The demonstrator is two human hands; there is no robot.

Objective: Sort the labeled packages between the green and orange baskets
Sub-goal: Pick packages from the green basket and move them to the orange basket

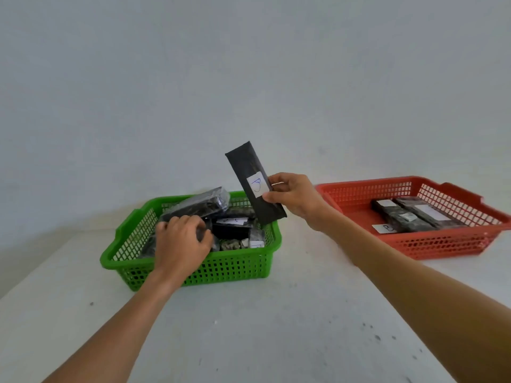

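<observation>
Open tabletop [304, 286] lies between the 2 baskets; dark packages [235, 230] crowd the green basket [237, 269], while the orange basket's [442, 246] left floor is bare.

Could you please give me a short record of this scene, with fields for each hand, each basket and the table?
right hand: pinches a black package with a white label marked P, held tilted above the green basket's right end
left hand: inside the green basket, grips a plastic-wrapped package
green basket: on the left, piled with dark packages
orange basket: on the right, a few labelled packages lying flat inside
table: pale, speckled, bears both baskets
</observation>
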